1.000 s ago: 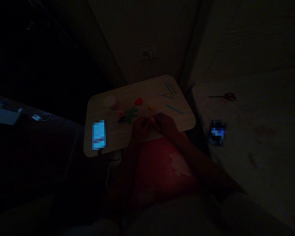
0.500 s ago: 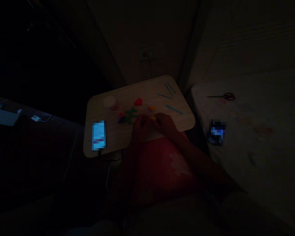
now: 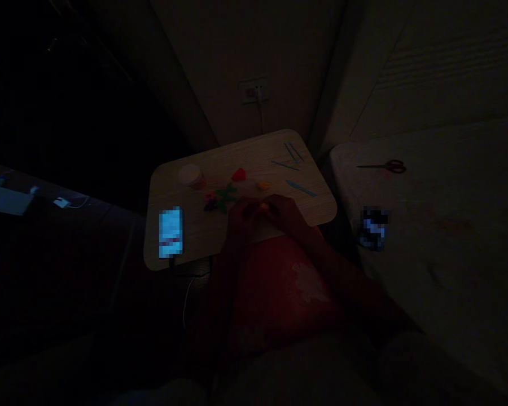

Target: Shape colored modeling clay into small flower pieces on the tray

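Note:
In the dim light my left hand (image 3: 241, 219) and my right hand (image 3: 285, 210) meet over the near edge of a small wooden table (image 3: 203, 239). Their curled fingertips close around a small piece of orange modelling clay (image 3: 263, 206), mostly hidden by the fingers. Just beyond lies another yellow-orange lump (image 3: 263, 185). A red lump (image 3: 239, 174) sits farther back. Left of my hands are green clay strips (image 3: 226, 198), crossing each other, beside a dark purple lump (image 3: 210, 204) and a pink lump (image 3: 209, 195).
A lidded tub (image 3: 190, 176) stands at the back left, and a lit phone (image 3: 170, 232) lies at the front left. Thin blue sticks (image 3: 285, 165) and a blue modelling tool (image 3: 301, 188) are on the right. Scissors (image 3: 389, 166) rest on the pale surface beyond.
My fingers have shifted slightly around the orange clay, so less of it shows. The things on the table stay in place.

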{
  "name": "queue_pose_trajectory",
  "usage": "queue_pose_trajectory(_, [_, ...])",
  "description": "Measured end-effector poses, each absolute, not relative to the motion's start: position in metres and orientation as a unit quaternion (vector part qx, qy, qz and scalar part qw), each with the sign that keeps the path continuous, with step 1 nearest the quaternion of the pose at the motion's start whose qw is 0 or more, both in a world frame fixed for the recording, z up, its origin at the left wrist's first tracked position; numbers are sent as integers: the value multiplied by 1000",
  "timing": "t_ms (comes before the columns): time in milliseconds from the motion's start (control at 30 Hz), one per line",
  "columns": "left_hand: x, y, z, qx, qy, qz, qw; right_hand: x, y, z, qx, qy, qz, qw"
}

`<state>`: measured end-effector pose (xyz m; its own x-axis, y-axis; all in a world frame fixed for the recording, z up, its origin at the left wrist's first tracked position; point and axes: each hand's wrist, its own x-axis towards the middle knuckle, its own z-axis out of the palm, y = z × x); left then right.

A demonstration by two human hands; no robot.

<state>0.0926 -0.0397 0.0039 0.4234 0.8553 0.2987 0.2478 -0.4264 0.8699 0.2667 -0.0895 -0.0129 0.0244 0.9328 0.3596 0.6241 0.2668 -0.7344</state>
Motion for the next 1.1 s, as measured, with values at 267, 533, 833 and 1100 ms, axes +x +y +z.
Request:
queue_pose_trajectory(267, [91, -37, -2, 733, 385, 403, 390, 270, -92, -13, -568, -593, 264, 506])
queue_pose_trajectory(533, [94, -43, 8, 787, 343, 375, 351, 271, -93, -7, -545, -586, 302, 518])
queue_pose_trajectory(833, [91, -41, 7, 769, 390, 374, 342, 270, -94, -1, -565, -600, 298, 482])
queue_pose_trajectory(1100, [90, -41, 4, 757, 412, 387, 328, 273, -91, -14, -550, -572, 327, 513])
